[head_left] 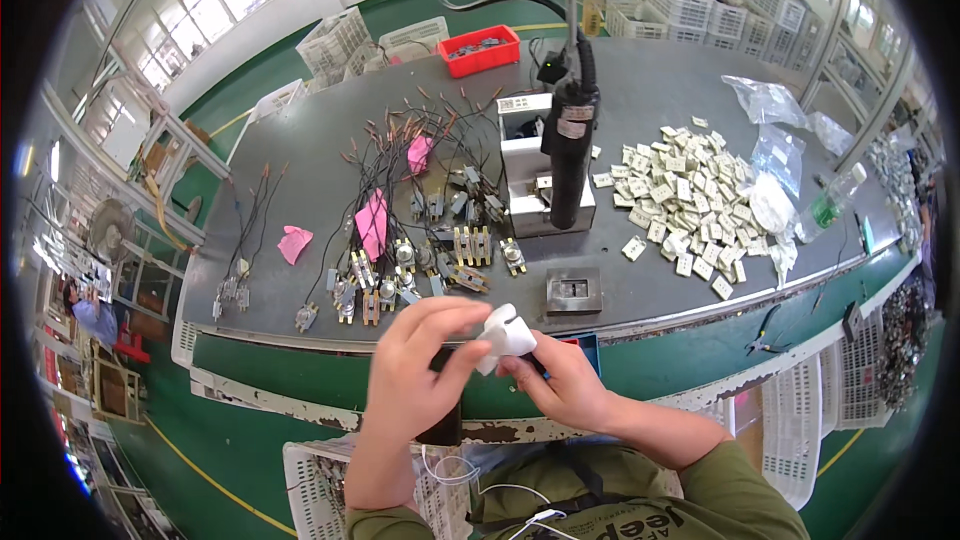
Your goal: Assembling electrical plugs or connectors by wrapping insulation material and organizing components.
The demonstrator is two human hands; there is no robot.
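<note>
Above the table's front edge, both hands meet at a small white rounded piece with a dark slot in its upper edge. I cannot make out its kind. My left hand pinches its left side between thumb and index finger. From the right, my right hand grips its lower part, and something dark shows partly behind those fingers. Just beyond the hands lies a dark metal block with a rectangular opening. A black electric screwdriver hangs upright over a white holder.
Wired switch-like parts and pink paper scraps spread over the left of the grey table. Cream plastic pieces are heaped at right, near a clear bottle. A red bin stands behind; pliers lie right.
</note>
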